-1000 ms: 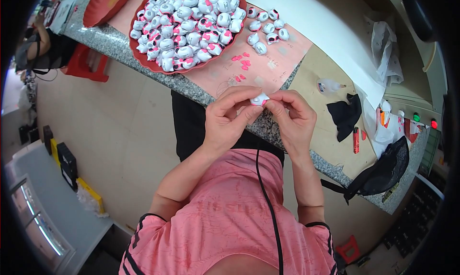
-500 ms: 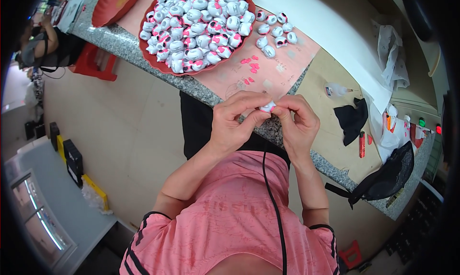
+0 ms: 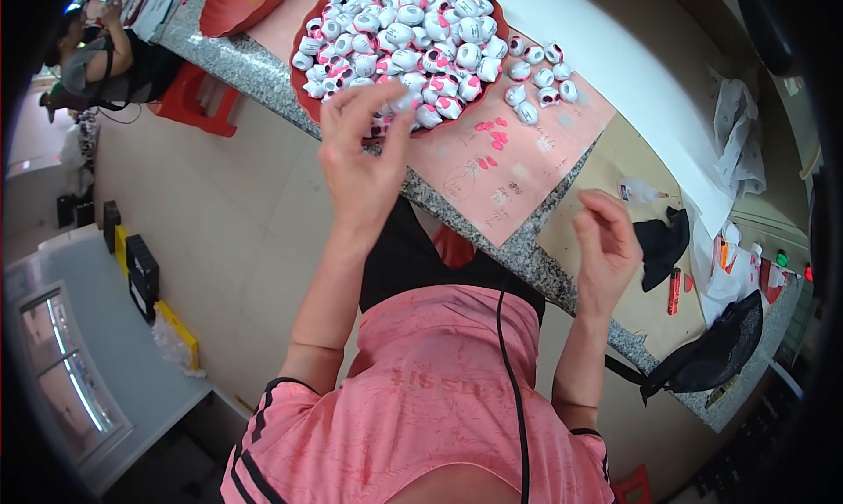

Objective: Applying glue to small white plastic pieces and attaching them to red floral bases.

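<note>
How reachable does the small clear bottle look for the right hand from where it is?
Quite reachable, it seems: the right hand appears to hold nothing, and the small clear bottle lies just beyond its curled fingers on the tan sheet, with nothing visible covering it.
</note>
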`<state>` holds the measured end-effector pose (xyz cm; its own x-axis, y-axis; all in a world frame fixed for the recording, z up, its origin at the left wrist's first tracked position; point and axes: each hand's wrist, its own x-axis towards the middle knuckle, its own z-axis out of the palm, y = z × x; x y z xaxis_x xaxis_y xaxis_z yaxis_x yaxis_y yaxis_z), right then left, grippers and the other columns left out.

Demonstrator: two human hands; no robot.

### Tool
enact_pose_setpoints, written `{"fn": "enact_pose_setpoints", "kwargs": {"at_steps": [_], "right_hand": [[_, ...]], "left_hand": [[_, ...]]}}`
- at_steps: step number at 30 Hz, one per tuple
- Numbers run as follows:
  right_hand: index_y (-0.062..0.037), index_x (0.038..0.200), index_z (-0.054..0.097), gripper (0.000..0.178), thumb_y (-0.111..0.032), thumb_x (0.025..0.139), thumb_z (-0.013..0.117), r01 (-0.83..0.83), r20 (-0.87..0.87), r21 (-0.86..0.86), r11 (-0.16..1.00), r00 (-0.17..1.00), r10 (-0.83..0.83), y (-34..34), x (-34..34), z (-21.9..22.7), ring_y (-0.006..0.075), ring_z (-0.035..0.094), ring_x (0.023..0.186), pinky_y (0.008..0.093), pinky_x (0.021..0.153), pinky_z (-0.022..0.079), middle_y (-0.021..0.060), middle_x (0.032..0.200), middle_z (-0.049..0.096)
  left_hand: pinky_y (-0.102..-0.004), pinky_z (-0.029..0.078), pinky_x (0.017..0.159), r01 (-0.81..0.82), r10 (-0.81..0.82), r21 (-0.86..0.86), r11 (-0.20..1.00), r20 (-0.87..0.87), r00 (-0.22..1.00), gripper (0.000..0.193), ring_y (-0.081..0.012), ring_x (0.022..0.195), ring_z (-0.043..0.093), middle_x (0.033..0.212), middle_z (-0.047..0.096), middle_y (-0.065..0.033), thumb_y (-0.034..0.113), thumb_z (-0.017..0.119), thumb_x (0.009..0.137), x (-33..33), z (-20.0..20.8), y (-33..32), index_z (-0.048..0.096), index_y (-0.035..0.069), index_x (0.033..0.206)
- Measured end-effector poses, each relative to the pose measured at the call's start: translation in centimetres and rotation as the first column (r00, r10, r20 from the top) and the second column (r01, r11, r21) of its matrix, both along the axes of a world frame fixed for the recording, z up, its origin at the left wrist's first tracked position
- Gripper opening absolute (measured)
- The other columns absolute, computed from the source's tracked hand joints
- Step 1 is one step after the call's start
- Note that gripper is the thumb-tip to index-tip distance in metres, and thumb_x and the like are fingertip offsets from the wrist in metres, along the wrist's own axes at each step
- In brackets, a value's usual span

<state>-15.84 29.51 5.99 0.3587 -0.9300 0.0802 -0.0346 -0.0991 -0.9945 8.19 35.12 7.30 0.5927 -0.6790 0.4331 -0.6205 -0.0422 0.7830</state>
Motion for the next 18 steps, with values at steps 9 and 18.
{"fn": "enact_pose_setpoints", "kwargs": {"at_steps": [9,18], "right_hand": [[0.0023,0.105,0.057,0.024,0.0,0.081,0.059,0.483,-0.161,-0.295,0.824,0.825,-0.542,-3.0,-4.1,-1.3,0.0084,0.05,0.079,0.0201,0.068,0.04,0.0034,0.096,0.056],[0.0015,0.118,0.048,0.04,-0.007,0.082,0.062,0.325,-0.211,-0.081,0.942,0.919,-0.335,-4.7,-5.4,-3.3,0.0111,0.051,0.086,0.0223,0.075,0.041,0.008,0.101,0.058]], "left_hand": [[-0.0331,0.047,0.072,0.253,-0.245,0.006,0.967,0.283,0.928,0.021,-0.0262,0.087,0.054,0.101,0.057,-0.012,0.006,0.065,0.073,-4.2,-2.2,-1.6,0.064,0.002,0.094],[-0.0322,0.048,0.069,0.309,-0.325,0.148,0.94,0.098,0.941,0.031,-0.0252,0.083,0.057,0.096,0.059,-0.0131,0.001,0.059,0.078,-7.8,-4.0,-7.0,0.054,-0.002,0.109]]}}
